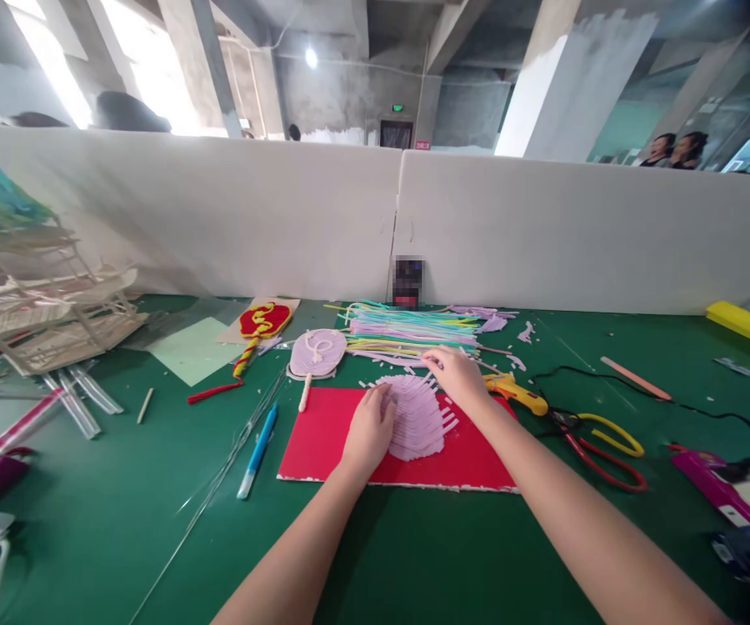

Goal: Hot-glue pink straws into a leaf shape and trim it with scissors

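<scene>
A lilac rounded piece made of side-by-side strips (414, 421) lies on a red board (323, 434), some strip ends jutting past its right and upper edges. My left hand (370, 425) rests with fingers laid over the left side of this piece. Above its upper right edge, my right hand (457, 378) has its fingertips pinched together, close to the jutting strip ends; whatever is between them is too small to make out. Just behind lies a bundle of lilac, turquoise and yellow strips (414, 330). A lilac disc with a short handle (319, 351) lies beyond the board's left corner.
To the right are a yellow glue gun (516, 392) and scissors with red and yellow handles (602, 447). Left of the board lie a blue pen (259, 450), thin wires (219, 473) and a red-yellow fan-shaped piece (264, 323). A white partition (251, 217) stands behind.
</scene>
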A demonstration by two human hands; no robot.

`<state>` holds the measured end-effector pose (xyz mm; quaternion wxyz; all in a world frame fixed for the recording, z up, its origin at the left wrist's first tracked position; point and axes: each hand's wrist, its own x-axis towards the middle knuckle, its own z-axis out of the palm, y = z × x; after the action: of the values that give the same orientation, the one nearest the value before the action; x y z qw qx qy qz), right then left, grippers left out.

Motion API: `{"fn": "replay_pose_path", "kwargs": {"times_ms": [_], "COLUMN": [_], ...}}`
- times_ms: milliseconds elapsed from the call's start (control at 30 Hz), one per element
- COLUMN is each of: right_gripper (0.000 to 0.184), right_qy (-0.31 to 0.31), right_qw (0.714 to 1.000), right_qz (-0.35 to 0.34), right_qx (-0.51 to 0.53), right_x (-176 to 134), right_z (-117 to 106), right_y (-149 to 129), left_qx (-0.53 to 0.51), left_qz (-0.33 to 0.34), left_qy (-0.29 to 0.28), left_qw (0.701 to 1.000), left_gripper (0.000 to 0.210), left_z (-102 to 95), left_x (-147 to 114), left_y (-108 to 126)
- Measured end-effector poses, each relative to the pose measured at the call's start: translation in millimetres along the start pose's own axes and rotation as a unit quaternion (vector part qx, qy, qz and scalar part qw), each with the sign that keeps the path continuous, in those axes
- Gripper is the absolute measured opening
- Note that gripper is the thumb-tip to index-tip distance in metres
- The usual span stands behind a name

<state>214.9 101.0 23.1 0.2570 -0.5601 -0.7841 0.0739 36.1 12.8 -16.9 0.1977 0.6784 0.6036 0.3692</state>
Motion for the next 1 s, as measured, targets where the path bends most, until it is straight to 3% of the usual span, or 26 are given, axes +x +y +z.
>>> {"fn": "replay_pose_path", "kwargs": {"times_ms": [200, 333, 467, 600, 800, 900, 1000], "right_gripper": [0.029, 0.031, 0.030, 0.029, 0.019, 0.020, 0.020], "right_qy": [-0.091, -0.108, -0.082, -0.033, 0.097, 0.139, 0.134], "right_qw": [0.992, 0.987, 0.991, 0.997, 0.992, 0.984, 0.984], "right_qz": [-0.014, -0.035, -0.035, -0.032, -0.081, -0.105, -0.110], "right_qx": [-0.091, -0.110, -0.099, -0.057, 0.020, 0.044, 0.045], "right_x": [52.6, 54.9, 52.2, 56.8, 54.2, 26.8, -18.6], "right_z": [18.1, 37.1, 42.7, 29.3, -12.9, -28.7, -33.1], "right_y": [7.7, 4.8, 4.6, 6.1, -6.5, -14.6, -17.2], "left_qx": [-0.039, -0.051, -0.053, -0.058, -0.050, -0.045, -0.047], "left_qz": [0.003, 0.003, -0.003, -0.025, -0.107, -0.122, -0.111], "left_qy": [0.018, 0.025, 0.028, 0.048, 0.104, 0.097, 0.083], "left_qw": [0.999, 0.998, 0.998, 0.997, 0.988, 0.987, 0.989], "left_gripper": [0.032, 0.031, 0.033, 0.033, 0.033, 0.032, 0.032], "left_z": [-0.3, 1.1, 2.6, 0.9, -10.2, -12.8, -12.6], "left_x": [-0.6, -0.9, -2.5, -2.9, 1.3, 3.0, 4.3], "left_y": [-1.6, -2.6, -1.4, 1.6, -5.2, -9.9, -10.9]}}
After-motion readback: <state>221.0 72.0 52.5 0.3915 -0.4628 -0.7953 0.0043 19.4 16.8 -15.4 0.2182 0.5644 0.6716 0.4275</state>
